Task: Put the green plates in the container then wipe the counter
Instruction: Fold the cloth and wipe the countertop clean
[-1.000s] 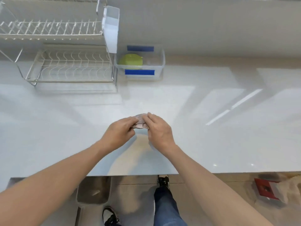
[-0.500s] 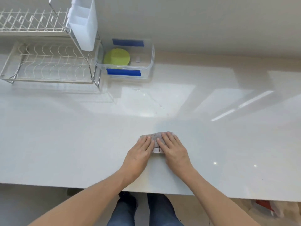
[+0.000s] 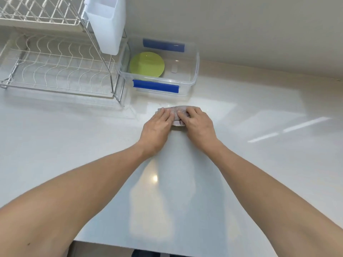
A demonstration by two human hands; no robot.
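A person stands at a glossy white counter (image 3: 259, 164), seen from above through a camera on their head. Both bare forearms reach forward across the surface. The left hand (image 3: 157, 127) and the right hand (image 3: 198, 125) lie side by side, palms down, fingers stretched almost flat and close together, pressing a small folded cloth (image 3: 176, 111) against the counter. The cloth is pale grey with a pinkish speckle. Only its far edge and a strip between the two hands show; the rest is covered by the fingers.

Just beyond the cloth sits a clear plastic container (image 3: 194, 75), rectangular, without a lid, with blue clip handles on its near and far sides. Inside it, toward the left, lies a round lime-green plate (image 3: 147, 64), flat on the bottom. Whether it is one plate or a stack cannot be told from this angle. A small pale label or mark shows on the container floor to the right of the plate.

Touching or just beside the container on its left stands a two-tier chrome wire dish rack (image 3: 55, 71), its slots holding nothing visible. A white plastic cutlery holder (image 3: 107, 25) hangs on the rack's right end, overlapping the container's left corner in the view. A plain beige wall runs behind everything. Streaks of reflected light cross the counter on the right.
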